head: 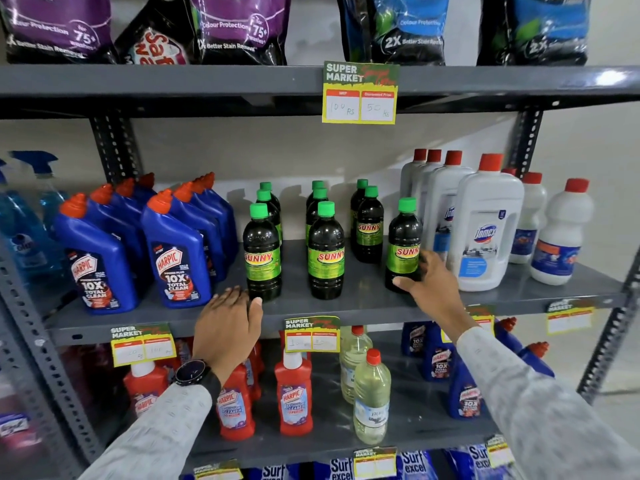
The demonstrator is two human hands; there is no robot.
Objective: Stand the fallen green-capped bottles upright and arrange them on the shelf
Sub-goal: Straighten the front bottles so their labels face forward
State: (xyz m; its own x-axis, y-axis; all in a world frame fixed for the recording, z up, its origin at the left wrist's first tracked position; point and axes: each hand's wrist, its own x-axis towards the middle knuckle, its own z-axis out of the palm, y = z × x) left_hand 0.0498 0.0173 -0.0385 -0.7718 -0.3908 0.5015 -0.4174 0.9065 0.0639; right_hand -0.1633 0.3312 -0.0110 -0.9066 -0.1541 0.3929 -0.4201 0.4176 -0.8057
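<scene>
Several dark green-capped bottles stand upright in three rows on the grey middle shelf (346, 304). The front three are the left one (262, 252), the middle one (325, 252) and the right one (403, 244). My right hand (429, 284) wraps the lower right side of the right front bottle, thumb at its base. My left hand (230, 318) hovers flat over the shelf's front edge, fingers spread, its thumb close to the base of the left front bottle. No bottle lies on its side.
Blue toilet-cleaner bottles (173, 251) crowd the shelf to the left, white red-capped bottles (485, 226) to the right. A price tag (360, 93) hangs from the shelf above. The lower shelf carries red bottles (292, 396) and clear ones (370, 400).
</scene>
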